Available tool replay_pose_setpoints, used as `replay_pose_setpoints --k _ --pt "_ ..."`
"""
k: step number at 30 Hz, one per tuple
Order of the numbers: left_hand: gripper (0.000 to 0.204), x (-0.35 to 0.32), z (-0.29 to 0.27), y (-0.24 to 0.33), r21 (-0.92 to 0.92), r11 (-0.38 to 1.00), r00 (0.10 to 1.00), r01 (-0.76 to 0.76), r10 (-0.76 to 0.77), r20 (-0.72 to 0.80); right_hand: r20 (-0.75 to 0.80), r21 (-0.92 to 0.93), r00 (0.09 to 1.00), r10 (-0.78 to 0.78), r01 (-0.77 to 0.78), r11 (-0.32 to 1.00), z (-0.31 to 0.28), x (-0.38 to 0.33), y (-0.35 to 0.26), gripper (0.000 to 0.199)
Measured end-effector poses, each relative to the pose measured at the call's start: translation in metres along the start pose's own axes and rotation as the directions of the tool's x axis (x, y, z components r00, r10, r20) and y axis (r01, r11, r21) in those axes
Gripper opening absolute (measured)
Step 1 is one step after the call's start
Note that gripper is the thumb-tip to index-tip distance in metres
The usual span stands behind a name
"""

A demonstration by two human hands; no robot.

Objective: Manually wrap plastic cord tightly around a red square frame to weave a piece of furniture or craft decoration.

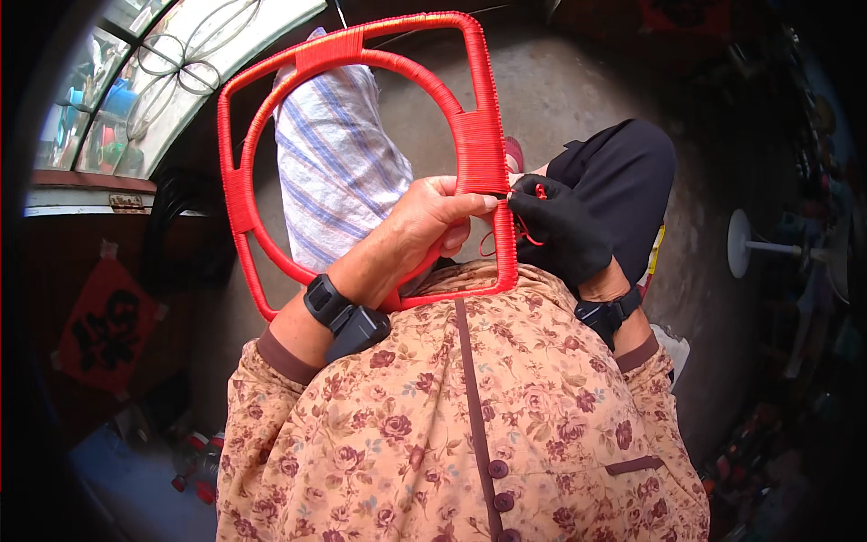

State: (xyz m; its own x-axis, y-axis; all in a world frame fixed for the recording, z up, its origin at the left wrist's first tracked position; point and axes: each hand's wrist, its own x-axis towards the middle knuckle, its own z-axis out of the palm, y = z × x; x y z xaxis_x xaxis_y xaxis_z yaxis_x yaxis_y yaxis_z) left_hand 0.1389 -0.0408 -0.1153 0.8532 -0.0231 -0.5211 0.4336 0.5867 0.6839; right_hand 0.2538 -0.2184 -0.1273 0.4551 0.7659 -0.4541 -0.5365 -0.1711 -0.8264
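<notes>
A square frame with rounded corners and a ring inside it [480, 152] is wound closely with red cord. It leans over my lap, its lower edge against my shirt. My bare left hand [423, 217] closes on its right side, thumb pressed on the wrapped bar just below a broad wound band. Across that bar, my right hand [567, 233], in a black glove, pinches at the bar's outer edge. Loose red cord [531, 237] loops around its fingertips and hangs beside the bar. The exact grip of the right fingertips is partly hidden by the dark glove.
A striped white and blue cloth [330, 154] covers my left leg; dark trousers [623, 172] cover the right. At the upper left is a window [135, 99] with a metal grille. A white round-based stand [741, 244] is on the right, above the grey floor [578, 90].
</notes>
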Motion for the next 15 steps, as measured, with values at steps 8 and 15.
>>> replay_pose_setpoints --k 8,15 --pt "0.022 0.003 0.006 0.004 0.053 0.992 0.994 -0.110 0.110 0.016 -0.221 -0.463 0.810 -0.543 0.403 0.790 -0.021 -0.007 -0.006 0.023" --pt "0.022 0.006 0.004 0.004 0.022 0.999 0.999 -0.044 0.044 -0.006 -0.275 -0.678 0.916 -0.292 0.031 0.734 -0.041 -0.012 -0.050 0.023"
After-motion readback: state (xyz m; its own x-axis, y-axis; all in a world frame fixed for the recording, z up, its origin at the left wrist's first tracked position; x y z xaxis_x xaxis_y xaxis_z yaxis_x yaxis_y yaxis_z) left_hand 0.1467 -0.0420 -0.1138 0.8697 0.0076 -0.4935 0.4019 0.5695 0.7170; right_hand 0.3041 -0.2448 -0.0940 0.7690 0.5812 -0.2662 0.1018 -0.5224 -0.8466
